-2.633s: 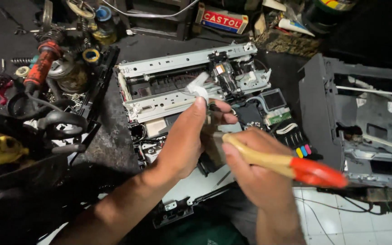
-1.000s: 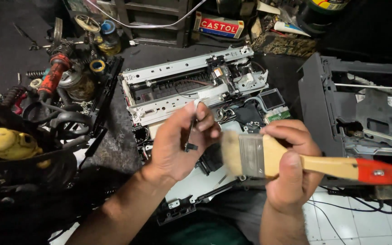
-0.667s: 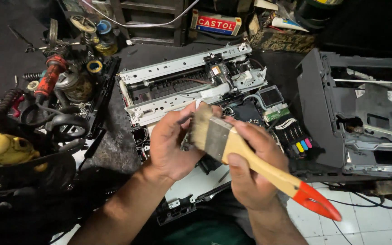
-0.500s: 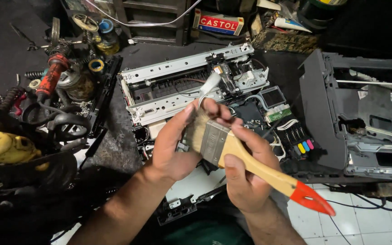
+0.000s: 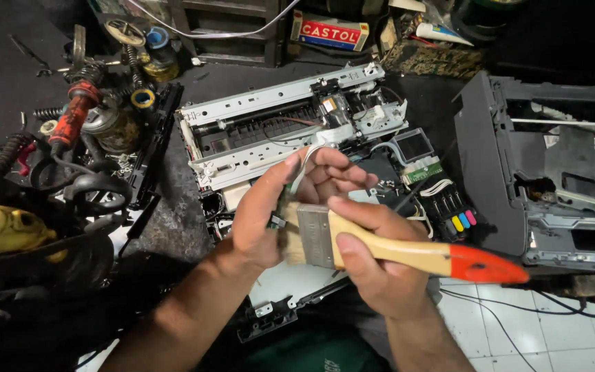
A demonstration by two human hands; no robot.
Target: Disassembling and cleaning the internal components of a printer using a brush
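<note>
Left of the printer frame [image 5: 284,131] lies a heap of tools [image 5: 84,138], with a yellow tool [image 5: 1,231] nearer the person. In front of the frame, the left hand [image 5: 270,213] is curled shut around a small green board [image 5: 280,207], pinched between thumb and fingers, with a white ribbon cable [image 5: 304,162] rising from it. Touching that board from the right is the brush [image 5: 380,244], its bristles pressed against the left palm. The right hand [image 5: 373,265] grips the wooden handle just behind the metal ferrule, fingers closed; the red handle tip points right. Right of the frame sit ink cartridges [image 5: 452,213], then the grey printer housing [image 5: 552,186].
</note>
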